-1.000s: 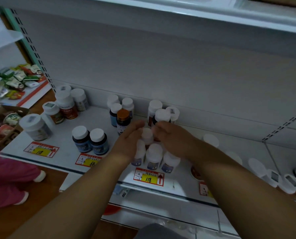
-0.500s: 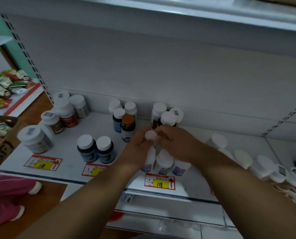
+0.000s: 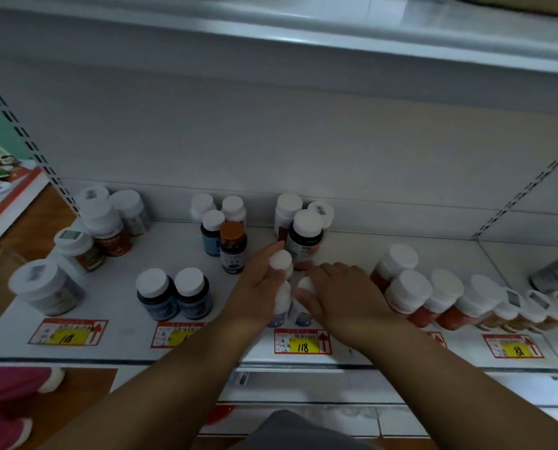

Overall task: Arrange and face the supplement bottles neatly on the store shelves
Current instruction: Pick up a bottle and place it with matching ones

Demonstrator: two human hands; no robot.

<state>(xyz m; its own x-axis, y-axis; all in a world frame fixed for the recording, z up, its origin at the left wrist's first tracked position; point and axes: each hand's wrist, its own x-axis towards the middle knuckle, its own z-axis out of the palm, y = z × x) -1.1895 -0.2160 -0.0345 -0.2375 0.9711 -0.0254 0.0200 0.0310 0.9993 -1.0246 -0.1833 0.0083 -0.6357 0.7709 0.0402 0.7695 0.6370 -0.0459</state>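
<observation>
Bottles stand in loose groups along the white shelf (image 3: 121,319), and the tidying looks partly done, not finished. At the middle, both hands work a small cluster of white-capped bottles (image 3: 281,261) above a yellow price tag (image 3: 302,342). The left hand (image 3: 258,289) curls round the side of the cluster, gripping one of the small bottles; the right hand (image 3: 339,297) lies over the bottles beside it, fingers bent down on a cap, though whether it truly grips one I cannot tell. The two hands are close together, almost touching.

To the left, two dark blue bottles (image 3: 173,297) stand upright side by side near the front edge, which looks settled. Behind them a brown-capped bottle (image 3: 233,246) stands with a few white-capped ones in an uneven bunch. Far left, several larger jars (image 3: 48,287) sit staggered from front to back, not in a line. On the right, a row of red-labelled bottles (image 3: 414,297) leans or lies tipped toward the front, caps overlapping.

By my judgement, the middle cluster is in hand, the blue pair is done, and the left jars, the rear bunch and the tipped right row are left to straighten.
</observation>
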